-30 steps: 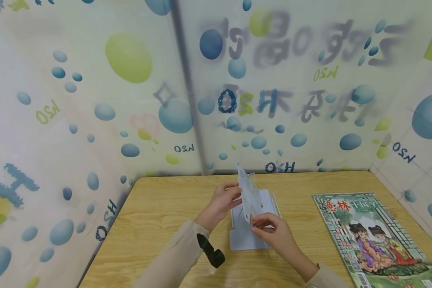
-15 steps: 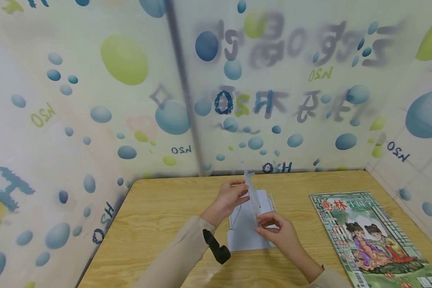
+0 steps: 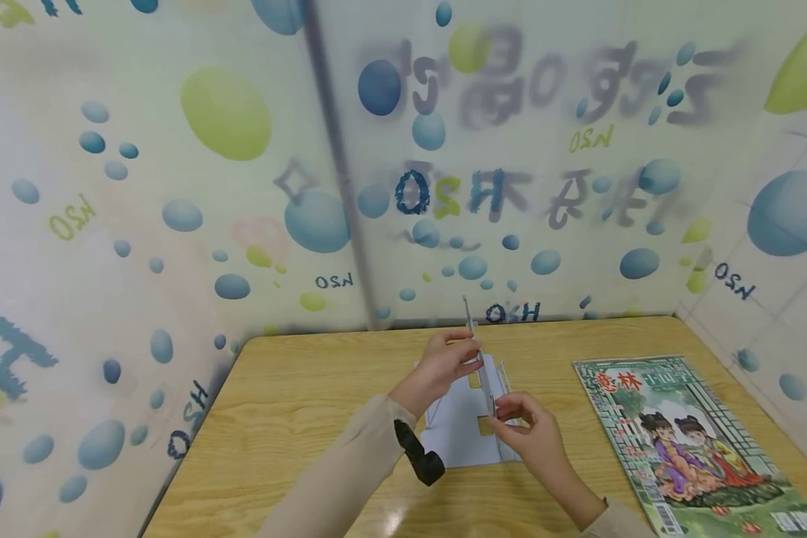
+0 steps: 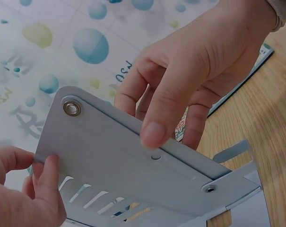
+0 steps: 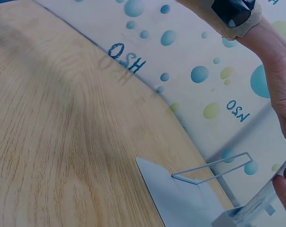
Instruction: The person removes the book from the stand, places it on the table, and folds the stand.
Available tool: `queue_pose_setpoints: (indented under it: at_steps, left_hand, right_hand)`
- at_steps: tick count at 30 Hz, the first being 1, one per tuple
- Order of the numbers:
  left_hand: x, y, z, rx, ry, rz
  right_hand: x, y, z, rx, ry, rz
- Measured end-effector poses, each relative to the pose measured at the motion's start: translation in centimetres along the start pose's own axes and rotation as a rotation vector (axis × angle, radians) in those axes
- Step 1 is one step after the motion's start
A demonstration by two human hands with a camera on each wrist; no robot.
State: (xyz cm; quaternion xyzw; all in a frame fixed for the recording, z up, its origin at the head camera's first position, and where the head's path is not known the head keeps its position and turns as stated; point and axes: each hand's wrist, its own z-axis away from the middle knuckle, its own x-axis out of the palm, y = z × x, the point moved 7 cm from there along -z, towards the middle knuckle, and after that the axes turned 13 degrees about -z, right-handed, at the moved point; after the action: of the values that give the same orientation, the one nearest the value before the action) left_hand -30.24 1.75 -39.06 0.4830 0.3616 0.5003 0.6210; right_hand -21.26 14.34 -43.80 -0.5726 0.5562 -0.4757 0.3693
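A white metal folding book stand [image 3: 453,430] lies with its base on the table. Its slotted panel [image 4: 109,156] is raised from the base and appears nearly edge-on in the head view. My left hand [image 3: 438,372] pinches the panel's far part between thumb and fingers. Lower down, my right hand [image 3: 533,427] holds the near edge, its thumb [image 4: 154,135] on one face and its fingers behind. Rivets show at the panel's corners. A wire loop [image 5: 213,166] rises from the base plate [image 5: 173,194] in the right wrist view.
A magazine [image 3: 699,441] with a colourful cover lies flat to the right of the stand. The wooden table [image 3: 309,403] backs onto a wall [image 3: 276,284] patterned with blue and green dots. A black strap with a small device [image 3: 422,457] sits on the left wrist.
The panel has swung from showing its broad face to nearly edge-on, tilting rightward. Both hands have kept hold, and the left has moved right with it. The head view has shifted slightly.
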Motion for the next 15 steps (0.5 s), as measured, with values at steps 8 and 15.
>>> queue_pose_setpoints:
  at_steps: [8,15]
  left_hand:
    - [0.5,-0.1,-0.5,0.017,-0.037,-0.025]
    - [0.2,-0.1,-0.6,0.008,-0.055,-0.142]
  right_hand:
    - [0.4,-2.2,0.4,-0.028,0.025,0.000]
    - [-0.1,-1.2,0.3,-0.035,0.022,0.014]
